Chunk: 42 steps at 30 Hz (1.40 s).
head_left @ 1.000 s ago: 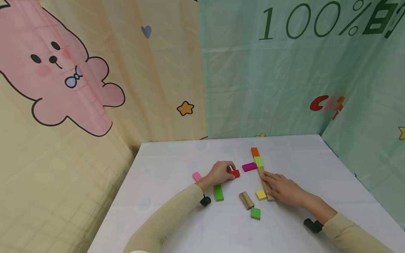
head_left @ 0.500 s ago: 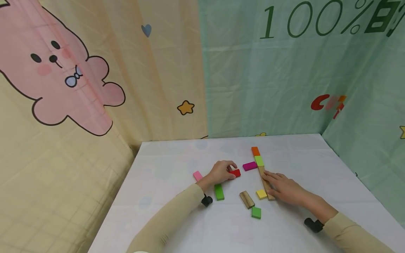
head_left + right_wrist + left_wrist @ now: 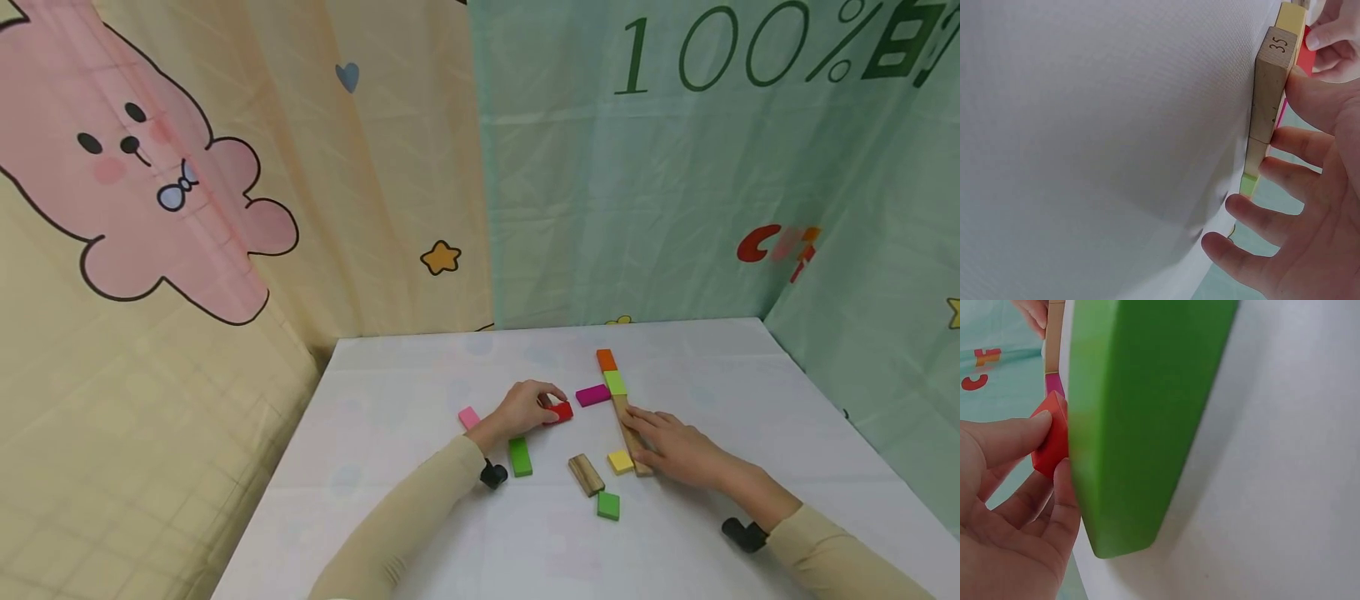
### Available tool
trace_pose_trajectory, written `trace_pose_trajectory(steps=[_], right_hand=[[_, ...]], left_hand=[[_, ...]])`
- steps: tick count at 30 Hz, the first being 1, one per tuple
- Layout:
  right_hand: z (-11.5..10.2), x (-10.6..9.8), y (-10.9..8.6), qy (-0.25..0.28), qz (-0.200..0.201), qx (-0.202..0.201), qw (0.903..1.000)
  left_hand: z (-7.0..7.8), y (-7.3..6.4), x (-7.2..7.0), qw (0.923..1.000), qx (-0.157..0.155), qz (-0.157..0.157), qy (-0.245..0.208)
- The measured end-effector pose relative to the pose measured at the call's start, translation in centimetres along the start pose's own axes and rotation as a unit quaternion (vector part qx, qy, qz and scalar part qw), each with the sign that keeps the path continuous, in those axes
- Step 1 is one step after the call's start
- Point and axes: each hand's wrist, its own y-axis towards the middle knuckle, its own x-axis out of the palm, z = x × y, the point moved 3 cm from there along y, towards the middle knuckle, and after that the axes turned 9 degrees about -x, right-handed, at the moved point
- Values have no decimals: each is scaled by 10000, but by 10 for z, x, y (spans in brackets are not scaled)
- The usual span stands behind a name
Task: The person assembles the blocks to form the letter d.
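Note:
My left hand (image 3: 523, 406) pinches a small red block (image 3: 561, 413) between thumb and fingers, just left of a purple block (image 3: 592, 396). In the left wrist view the thumb presses one side of the red block and fingertips meet it from below. A row of natural wood blocks (image 3: 1266, 94) runs away from me, end to end, continued by a lime block (image 3: 615, 382) and an orange block (image 3: 607, 360). Along the row's right side lies my right hand (image 3: 678, 447), fingers spread and extended, thumb and fingertips at the wood. A yellow block (image 3: 620, 462) sits against its near left side.
Left of the row lie a loose wood block (image 3: 586, 474) and a small green block (image 3: 608, 506). A longer green block (image 3: 521, 457) is close below the left wrist, with a pink block (image 3: 468, 417) beyond the forearm. Printed curtains (image 3: 390, 167) enclose the white table (image 3: 555, 550).
The left hand has shifted very slightly right with the red block, nearer the purple block. The right hand stays on the wooden row.

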Motion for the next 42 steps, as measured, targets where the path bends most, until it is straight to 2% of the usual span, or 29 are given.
trace_pose_trajectory(steps=[11,20,24,34,42], right_hand=[[-1,-1,1,29,-22,12,10000],[-1,-2,0,64,-17,8,10000],[-1,-1,1,57,-11,-2,10000],[0,-1,1,66,-20,3,10000],[0,0,-1,101,29,-25,9999]], left_hand=[[2,3,1,9998,-73,15,-163],[5,5,5,9995,167,206,-194],[6,7,9,9993,179,252,-214],[6,8,13,9991,-41,348,-242],[5,11,15,9988,-78,443,-181]])
